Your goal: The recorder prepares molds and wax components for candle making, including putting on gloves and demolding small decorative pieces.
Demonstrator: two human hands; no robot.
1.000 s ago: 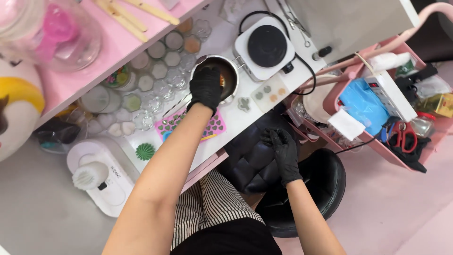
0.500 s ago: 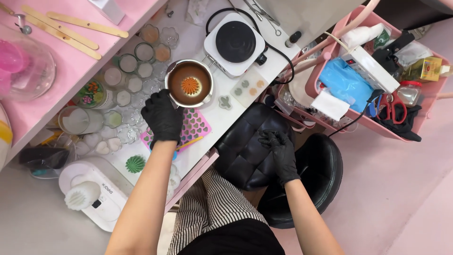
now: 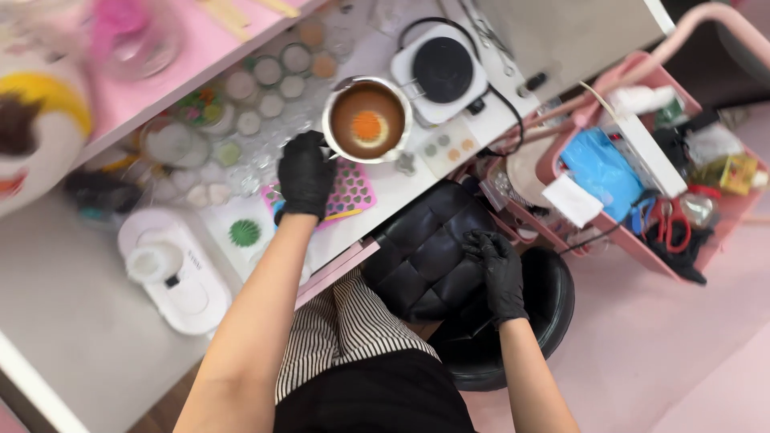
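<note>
Clearly gripping the handle of a small metal melting pot (image 3: 368,120) with the gloved left hand (image 3: 305,176), fingers clenched around that handle at the pot's lower-left side. Sits centre-top of the frame, over the white worktop (image 3: 64,321), just left of a white single-burner hot plate (image 3: 439,70). Holds a brown liquid with an orange patch in the middle, so probably heavier than it looks, prone to slosh, likely hot; best taken by the handle only and kept level. Resting on a black quilted stool cushion (image 3: 429,256), lower centre, the gloved right hand (image 3: 497,269), fingers spread and loose, grasping nothing. Directly beneath the left hand, a pink silicone mould mat (image 3: 349,192); to its left a round green ridged mould (image 3: 244,232) and a white lidded appliance (image 3: 172,269). Crowding the upper left, many small clear round containers (image 3: 269,88), easily knocked by the pot or the elbow. Trailing from the hot plate, a black cord (image 3: 513,120), close enough to snag. At the right, a pink trolley (image 3: 642,248) packed with a blue packet (image 3: 600,164) and red-handled scissors (image 3: 664,218).
</note>
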